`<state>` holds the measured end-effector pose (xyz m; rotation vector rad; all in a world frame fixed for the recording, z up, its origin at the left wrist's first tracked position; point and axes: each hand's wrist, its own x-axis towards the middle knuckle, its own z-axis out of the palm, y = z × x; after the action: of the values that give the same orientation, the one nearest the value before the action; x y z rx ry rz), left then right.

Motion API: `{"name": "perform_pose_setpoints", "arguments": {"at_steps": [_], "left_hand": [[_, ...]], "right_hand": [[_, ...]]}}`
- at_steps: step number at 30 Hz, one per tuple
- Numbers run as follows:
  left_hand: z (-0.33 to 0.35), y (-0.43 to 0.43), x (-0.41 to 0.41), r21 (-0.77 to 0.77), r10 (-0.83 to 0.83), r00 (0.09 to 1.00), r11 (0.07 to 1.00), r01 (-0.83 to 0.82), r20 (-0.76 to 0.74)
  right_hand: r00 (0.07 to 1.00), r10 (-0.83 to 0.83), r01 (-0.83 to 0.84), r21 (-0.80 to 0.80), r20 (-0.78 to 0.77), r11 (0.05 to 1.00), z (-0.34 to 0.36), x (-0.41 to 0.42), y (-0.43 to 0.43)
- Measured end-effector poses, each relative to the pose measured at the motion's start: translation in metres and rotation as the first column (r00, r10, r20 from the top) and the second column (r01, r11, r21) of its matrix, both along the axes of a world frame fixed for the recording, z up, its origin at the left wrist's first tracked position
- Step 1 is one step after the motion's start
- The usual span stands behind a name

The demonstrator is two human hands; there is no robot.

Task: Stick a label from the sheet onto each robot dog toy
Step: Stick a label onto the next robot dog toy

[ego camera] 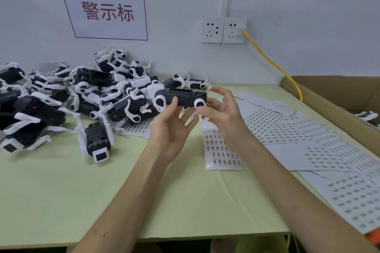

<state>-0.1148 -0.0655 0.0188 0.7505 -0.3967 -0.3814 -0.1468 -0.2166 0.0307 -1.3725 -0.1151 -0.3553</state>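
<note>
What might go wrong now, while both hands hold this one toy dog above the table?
1. The small label seems to hang on a fingertip of the right hand; it might fold or stick crooked.
2. The left hand and right hand hold the toy dog only by its ends, so it might slip.
3. The pile of toy dogs overlaps one label sheet and might crease it.
</note>
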Motion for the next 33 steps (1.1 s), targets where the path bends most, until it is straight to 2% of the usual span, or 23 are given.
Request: {"name": "perform_pose_setpoints", "arguments": {"at_steps": [3, 5, 7, 9, 12, 15, 20, 26, 33], "left_hand": [[-0.003, -0.002, 0.002, 0.042, 0.038, 0.999, 0.998, -0.039, 0.027], [-0.004, -0.001, 0.004, 0.037, 0.076, 0.997, 0.996, -0.077, 0.02], [-0.004, 0.0, 0.007, 0.027, 0.119, 0.993, 0.993, -0.119, -0.007], [-0.004, 0.001, 0.009, 0.031, 0.168, 0.985, 0.985, -0.167, -0.038], [-0.005, 0.001, 0.01, 0.06, 0.218, 0.975, 0.975, -0.215, -0.045], [-0.007, -0.001, 0.009, 0.043, 0.214, 0.975, 0.976, -0.212, -0.056], [-0.007, -0.001, 0.011, 0.008, 0.142, 0.988, 0.99, -0.142, -0.054], [-0.008, 0.0, 0.01, 0.061, 0.14, 0.988, 0.988, -0.144, 0.067], [-0.011, 0.0, 0.013, 0.079, 0.144, 0.988, 0.986, -0.148, 0.053]], "right_hand": [[1.0, 0.004, -0.004, -0.001, -0.016, 1.0, -0.002, -0.001, 0.004], [0.999, -0.04, 0.04, -0.074, 0.0, 0.996, -0.003, -0.003, 0.008], [0.991, -0.115, 0.125, -0.185, 0.06, 0.975, -0.002, -0.004, 0.009], [0.985, -0.12, 0.141, -0.183, 0.123, 0.973, 0.003, -0.005, 0.004], [0.981, 0.145, -0.131, -0.112, 0.127, 0.985, 0.011, -0.008, -0.001], [0.957, 0.287, -0.274, -0.219, 0.031, 0.937, 0.011, -0.011, 0.006], [0.974, 0.226, -0.213, -0.308, 0.005, 0.927, 0.01, -0.013, 0.014], [0.983, 0.183, -0.166, -0.334, 0.018, 0.928, 0.008, -0.014, 0.016], [0.992, 0.126, -0.115, -0.375, 0.005, 0.92, 0.006, -0.013, 0.018]]}}
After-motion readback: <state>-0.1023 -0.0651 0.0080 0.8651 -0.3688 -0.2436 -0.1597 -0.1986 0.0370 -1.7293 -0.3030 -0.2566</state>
